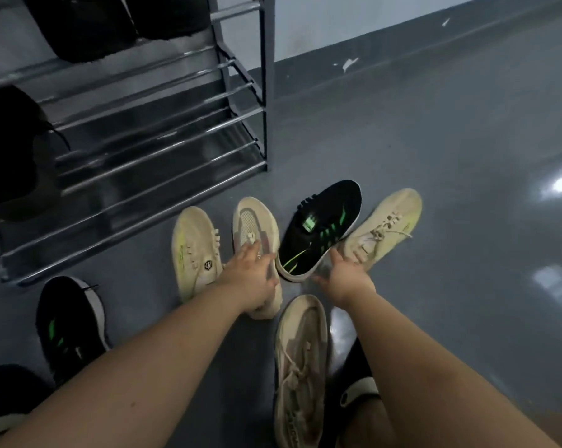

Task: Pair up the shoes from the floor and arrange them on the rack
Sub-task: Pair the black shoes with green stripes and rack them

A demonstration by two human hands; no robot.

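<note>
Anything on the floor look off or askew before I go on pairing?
Yes. The black-and-green shoe by the right hand is tipped on its side against a beige shoe, while its likely mate lies far off near the rack. White scuffs mark the baseboard.

Both forearms bare to the frame edge, no sleeves, watch or rings visible. Left hand (252, 274) and right hand (346, 276) ungloved. Below the right forearm, a foot in a black slide sandal (359, 388) with a pale band across the strap; bare leg above it
</note>
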